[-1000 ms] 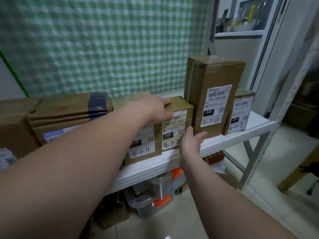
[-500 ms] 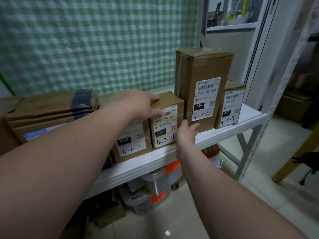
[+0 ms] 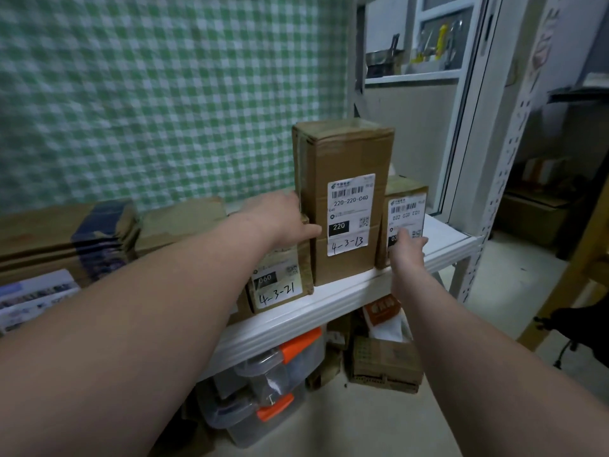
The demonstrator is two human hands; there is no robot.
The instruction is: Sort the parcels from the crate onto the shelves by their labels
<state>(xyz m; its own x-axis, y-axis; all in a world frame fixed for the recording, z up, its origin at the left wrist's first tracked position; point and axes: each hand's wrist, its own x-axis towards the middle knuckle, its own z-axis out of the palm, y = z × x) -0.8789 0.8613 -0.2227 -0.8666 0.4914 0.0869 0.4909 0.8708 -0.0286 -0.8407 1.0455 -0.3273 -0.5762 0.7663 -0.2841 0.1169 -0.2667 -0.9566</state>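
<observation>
Cardboard parcels stand in a row on a white shelf (image 3: 333, 308). The tall parcel (image 3: 349, 159) carries the label 4-3-13. Left of it sits a low parcel (image 3: 280, 285) marked 4-3-21, right of it a small parcel (image 3: 407, 199) with a 032 label. My left hand (image 3: 283, 222) lies over the top of the low parcel, fingers stretched against the tall parcel's left side. My right hand (image 3: 407, 247) reaches to the front of the small parcel, fingers straight and covering the lower part of its label.
Flat taped boxes (image 3: 82, 232) lie on the shelf at the left. Under the shelf stand clear plastic tubs with orange clips (image 3: 273, 374) and a small carton (image 3: 385, 364). A green checked cloth (image 3: 164, 94) hangs behind. A perforated shelf post (image 3: 484, 225) rises at the right.
Both hands have moved right along the shelf: the left from the 4-3-21 parcel's top to the tall parcel's side, the right from the shelf edge to the small parcel's front.
</observation>
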